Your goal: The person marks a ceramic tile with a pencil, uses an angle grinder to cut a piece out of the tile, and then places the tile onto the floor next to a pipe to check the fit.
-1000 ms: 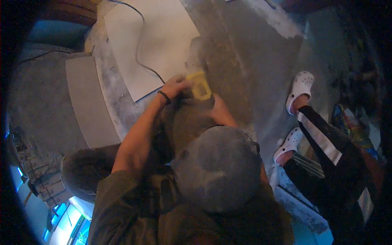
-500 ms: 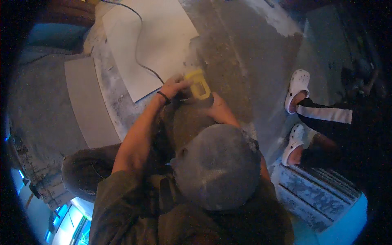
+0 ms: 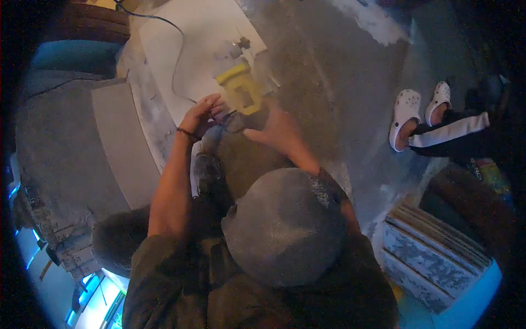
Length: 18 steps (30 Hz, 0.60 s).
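— As the head view looks down, where is the yellow, loop-handled power tool [image 3: 238, 82]?
— Ahead, over a pale, flat board [image 3: 211, 38], long axis pointing away, leaning left. The right hand [image 3: 280, 131], nearer, spreads its thumb; blur hides any grip. The left hand [image 3: 200, 114] curls loosely, apparently empty.

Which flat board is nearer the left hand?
The large white board, crossed by the dark cord, lies beside the left hand; the narrow grey board is farther left.
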Each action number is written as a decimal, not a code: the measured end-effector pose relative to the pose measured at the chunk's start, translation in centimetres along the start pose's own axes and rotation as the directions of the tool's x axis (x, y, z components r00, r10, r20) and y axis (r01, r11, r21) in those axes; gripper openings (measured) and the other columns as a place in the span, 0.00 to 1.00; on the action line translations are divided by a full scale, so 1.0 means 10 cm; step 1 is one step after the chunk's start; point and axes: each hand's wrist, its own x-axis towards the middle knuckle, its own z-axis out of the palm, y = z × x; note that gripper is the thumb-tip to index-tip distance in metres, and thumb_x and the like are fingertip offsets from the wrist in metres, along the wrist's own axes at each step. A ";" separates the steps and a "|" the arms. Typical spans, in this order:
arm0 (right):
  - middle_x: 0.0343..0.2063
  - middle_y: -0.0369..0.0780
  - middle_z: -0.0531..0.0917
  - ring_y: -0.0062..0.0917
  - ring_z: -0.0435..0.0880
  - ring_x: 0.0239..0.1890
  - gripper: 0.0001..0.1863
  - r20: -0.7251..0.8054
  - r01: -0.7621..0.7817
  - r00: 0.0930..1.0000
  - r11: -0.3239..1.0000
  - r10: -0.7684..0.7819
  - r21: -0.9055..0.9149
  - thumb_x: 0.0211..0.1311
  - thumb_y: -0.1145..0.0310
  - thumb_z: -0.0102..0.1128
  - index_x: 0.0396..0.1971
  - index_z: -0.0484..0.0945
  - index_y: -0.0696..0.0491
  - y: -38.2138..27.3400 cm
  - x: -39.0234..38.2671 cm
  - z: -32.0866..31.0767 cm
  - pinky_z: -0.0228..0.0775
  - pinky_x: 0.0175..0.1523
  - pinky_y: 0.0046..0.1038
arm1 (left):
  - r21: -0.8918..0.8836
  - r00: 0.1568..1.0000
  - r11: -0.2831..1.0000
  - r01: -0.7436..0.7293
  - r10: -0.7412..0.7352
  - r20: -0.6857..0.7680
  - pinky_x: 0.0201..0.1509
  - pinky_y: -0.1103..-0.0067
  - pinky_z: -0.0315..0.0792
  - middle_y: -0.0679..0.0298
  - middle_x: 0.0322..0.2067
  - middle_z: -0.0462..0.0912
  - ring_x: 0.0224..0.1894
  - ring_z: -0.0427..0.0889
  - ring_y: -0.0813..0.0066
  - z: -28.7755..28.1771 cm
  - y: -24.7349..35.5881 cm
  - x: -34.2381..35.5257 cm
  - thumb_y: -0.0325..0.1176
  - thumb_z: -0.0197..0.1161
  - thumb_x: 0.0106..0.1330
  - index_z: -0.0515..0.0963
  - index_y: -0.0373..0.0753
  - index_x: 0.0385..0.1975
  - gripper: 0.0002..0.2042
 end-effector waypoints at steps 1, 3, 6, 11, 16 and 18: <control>0.51 0.54 0.77 0.45 0.77 0.55 0.47 -0.001 0.026 1.000 0.998 -0.026 -0.064 0.39 0.58 0.76 0.60 0.64 0.61 -0.04 0.05 0.04 0.69 0.59 0.39 | 0.005 1.000 1.000 -0.004 0.004 -0.003 0.42 0.79 0.70 0.71 0.45 0.78 0.40 0.74 0.84 0.09 0.04 -0.05 0.44 0.66 0.62 0.68 0.41 0.59 0.28; 0.50 0.54 0.78 0.46 0.77 0.54 0.47 -0.022 0.056 0.998 0.998 -0.057 -0.035 0.39 0.58 0.76 0.60 0.64 0.61 -0.11 0.10 0.10 0.69 0.58 0.39 | -0.010 0.985 0.990 -0.140 0.141 0.099 0.44 0.79 0.70 0.69 0.47 0.77 0.42 0.75 0.80 0.33 0.03 -0.05 0.44 0.67 0.61 0.68 0.40 0.59 0.28; 0.49 0.54 0.78 0.47 0.77 0.53 0.46 -0.058 0.109 0.992 0.994 -0.110 -0.026 0.39 0.57 0.76 0.59 0.64 0.62 -0.11 0.14 0.14 0.69 0.58 0.40 | -0.070 0.927 0.962 -0.264 0.273 0.258 0.48 0.79 0.71 0.66 0.48 0.78 0.45 0.77 0.76 0.44 -0.05 0.06 0.42 0.67 0.61 0.69 0.39 0.58 0.27; 0.48 0.54 0.78 0.47 0.77 0.53 0.45 -0.057 0.152 0.986 0.987 -0.156 -0.059 0.38 0.58 0.75 0.57 0.65 0.62 -0.03 0.16 0.40 0.69 0.57 0.40 | -0.020 0.950 0.950 -0.313 0.313 0.014 0.52 0.75 0.72 0.63 0.49 0.78 0.49 0.78 0.73 0.51 -0.21 -0.06 0.39 0.67 0.61 0.69 0.37 0.57 0.26; 0.47 0.54 0.79 0.48 0.79 0.51 0.43 -0.129 0.153 0.979 0.987 -0.158 -0.042 0.39 0.58 0.75 0.57 0.66 0.59 0.13 0.13 0.29 0.72 0.54 0.40 | -0.120 0.940 0.938 -0.325 0.335 0.067 0.54 0.73 0.73 0.62 0.48 0.79 0.50 0.78 0.71 0.68 -0.29 0.12 0.39 0.66 0.62 0.70 0.35 0.56 0.25; 0.47 0.54 0.79 0.47 0.79 0.51 0.43 -0.122 0.162 0.978 0.984 -0.170 -0.070 0.39 0.58 0.74 0.57 0.66 0.59 0.11 0.10 0.27 0.72 0.54 0.40 | -0.144 0.955 0.952 -0.272 0.284 0.078 0.55 0.74 0.73 0.62 0.48 0.79 0.50 0.79 0.71 0.71 -0.30 0.12 0.38 0.65 0.63 0.69 0.35 0.57 0.24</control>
